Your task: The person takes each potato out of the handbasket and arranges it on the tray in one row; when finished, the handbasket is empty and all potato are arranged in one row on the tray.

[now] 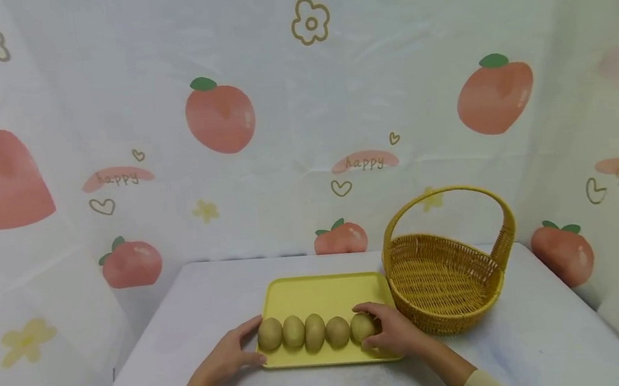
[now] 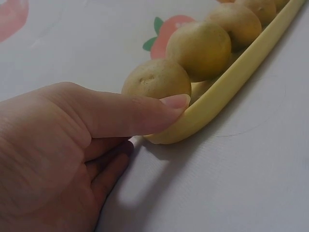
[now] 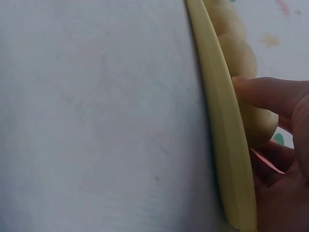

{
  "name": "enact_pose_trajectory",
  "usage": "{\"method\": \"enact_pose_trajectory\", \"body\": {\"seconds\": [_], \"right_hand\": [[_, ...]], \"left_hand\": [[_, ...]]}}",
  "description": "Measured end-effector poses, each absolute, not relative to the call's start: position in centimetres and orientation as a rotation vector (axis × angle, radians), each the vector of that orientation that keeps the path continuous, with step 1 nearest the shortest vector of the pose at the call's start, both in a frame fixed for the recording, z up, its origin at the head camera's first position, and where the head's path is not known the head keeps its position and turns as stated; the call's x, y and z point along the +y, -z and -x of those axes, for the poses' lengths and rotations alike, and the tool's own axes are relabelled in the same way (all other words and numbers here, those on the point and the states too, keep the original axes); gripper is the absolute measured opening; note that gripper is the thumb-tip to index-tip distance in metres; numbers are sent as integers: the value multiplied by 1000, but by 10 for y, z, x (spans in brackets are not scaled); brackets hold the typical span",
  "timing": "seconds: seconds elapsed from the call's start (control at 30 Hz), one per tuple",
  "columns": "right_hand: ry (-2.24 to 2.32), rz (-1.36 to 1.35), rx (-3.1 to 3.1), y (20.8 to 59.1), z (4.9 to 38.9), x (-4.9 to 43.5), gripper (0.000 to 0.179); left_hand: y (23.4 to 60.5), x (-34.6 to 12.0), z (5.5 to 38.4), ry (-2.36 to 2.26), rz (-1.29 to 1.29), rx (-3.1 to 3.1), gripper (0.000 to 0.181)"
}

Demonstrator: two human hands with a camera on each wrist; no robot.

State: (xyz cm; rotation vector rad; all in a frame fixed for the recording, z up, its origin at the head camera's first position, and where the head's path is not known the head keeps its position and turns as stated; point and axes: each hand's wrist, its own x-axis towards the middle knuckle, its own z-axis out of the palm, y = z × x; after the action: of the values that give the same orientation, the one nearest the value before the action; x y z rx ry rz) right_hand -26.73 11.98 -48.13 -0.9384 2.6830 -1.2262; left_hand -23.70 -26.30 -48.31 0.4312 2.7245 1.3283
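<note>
Several brown oval kiwis (image 1: 315, 333) lie side by side in a row along the front half of a yellow tray (image 1: 324, 292). My left hand (image 1: 232, 354) holds the tray's left edge. In the left wrist view the thumb (image 2: 164, 113) lies over the rim at the corner, close to the leftmost kiwi (image 2: 157, 79), with the other fingers outside the tray. My right hand (image 1: 394, 330) grips the rightmost kiwi (image 1: 362, 327), thumb at its front and fingers behind it. Seen from the right wrist, this kiwi (image 3: 259, 126) sits just inside the tray's rim, partly covered by the thumb.
A golden wicker basket (image 1: 449, 322) with a tall arched handle stands right beside the tray's right end, near my right hand. A white cloth covers the table (image 1: 197, 309). Behind it hangs a white curtain (image 1: 282, 202) printed with peaches, hearts and flowers.
</note>
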Motion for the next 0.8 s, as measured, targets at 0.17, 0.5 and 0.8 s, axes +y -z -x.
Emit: {"method": "enact_pose_trajectory", "body": {"seconds": [0.17, 0.5, 0.8], "right_hand": [[1234, 947, 2685, 484, 267, 120, 58], [1261, 957, 2628, 469, 242, 140, 72], [1414, 1014, 2452, 447, 204, 200, 49]], "left_hand": [[483, -263, 240, -1322, -432, 2718, 87], [486, -265, 244, -1301, -416, 2723, 84], [474, -279, 234, -1353, -433, 2726, 77]]}}
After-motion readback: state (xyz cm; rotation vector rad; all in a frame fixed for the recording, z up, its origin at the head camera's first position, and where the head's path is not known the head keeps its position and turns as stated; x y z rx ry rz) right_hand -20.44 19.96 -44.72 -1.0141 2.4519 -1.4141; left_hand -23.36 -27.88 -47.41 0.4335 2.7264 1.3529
